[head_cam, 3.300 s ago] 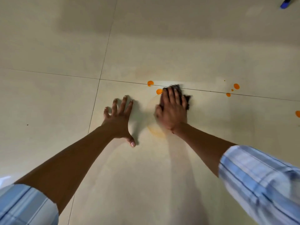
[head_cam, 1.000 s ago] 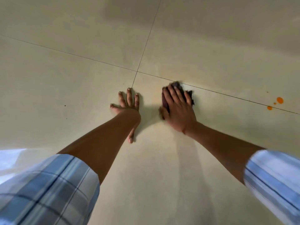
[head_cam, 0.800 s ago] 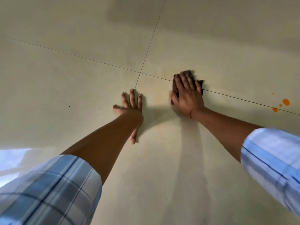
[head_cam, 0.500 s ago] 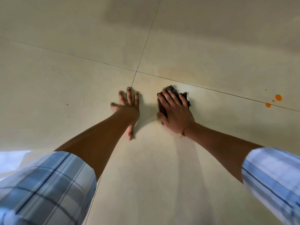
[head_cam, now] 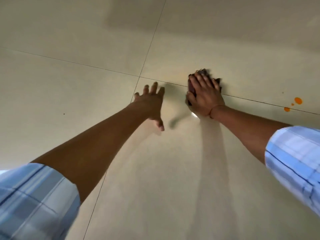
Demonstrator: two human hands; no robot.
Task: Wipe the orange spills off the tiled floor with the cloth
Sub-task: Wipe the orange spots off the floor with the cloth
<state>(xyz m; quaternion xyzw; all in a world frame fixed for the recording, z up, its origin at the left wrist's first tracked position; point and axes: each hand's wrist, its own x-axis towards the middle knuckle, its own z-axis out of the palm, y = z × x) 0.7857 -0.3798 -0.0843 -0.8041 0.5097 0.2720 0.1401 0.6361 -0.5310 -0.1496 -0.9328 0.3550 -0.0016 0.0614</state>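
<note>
My right hand presses a dark cloth flat on the cream tiled floor, over a grout line; only the cloth's edges show past my fingers. A faint orange smear lies just left of the cloth. My left hand is spread with fingers apart, its shadow offset to the right, slightly blurred, holding nothing. Three small orange spills sit on the floor far right, by the same grout line, well apart from the cloth.
Grout lines cross at a tile corner just beyond my left fingertips. A tiny dark speck lies on the tile at left. Bare tile stretches between the cloth and the orange drops.
My right hand has pushed the cloth forward and right, onto the grout line. My left hand has shifted right and looks lifted off the floor. The two spills seen earliest near the cloth are gone.
</note>
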